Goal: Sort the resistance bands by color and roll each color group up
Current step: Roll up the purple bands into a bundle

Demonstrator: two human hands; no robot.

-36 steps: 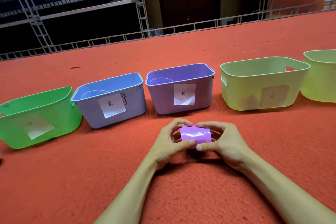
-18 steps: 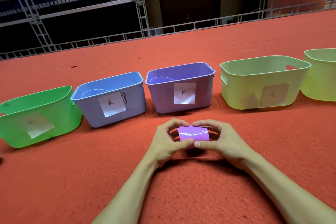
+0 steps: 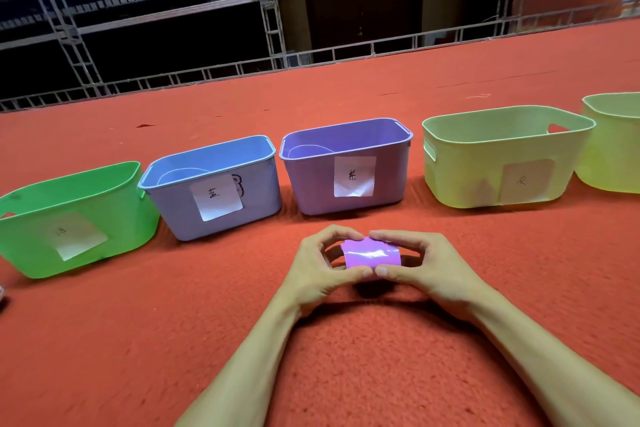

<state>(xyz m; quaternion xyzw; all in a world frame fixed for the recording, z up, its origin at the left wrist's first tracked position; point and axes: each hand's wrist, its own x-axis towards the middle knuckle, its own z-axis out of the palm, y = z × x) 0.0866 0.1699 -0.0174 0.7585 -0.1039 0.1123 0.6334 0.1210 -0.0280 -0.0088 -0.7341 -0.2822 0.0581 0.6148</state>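
Item: purple band roll [image 3: 372, 255] | Location: just in front of the purple bin [image 3: 346, 166], above the red carpet [image 3: 138, 340] | Hands: our left hand [image 3: 320, 269] and right hand [image 3: 424, 269] both pinch it, thumbs nearly touching.

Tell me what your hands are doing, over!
Left hand and right hand both pinching the purple band roll. Roll held just off the red carpet, in front of the purple bin. Nothing in the way.
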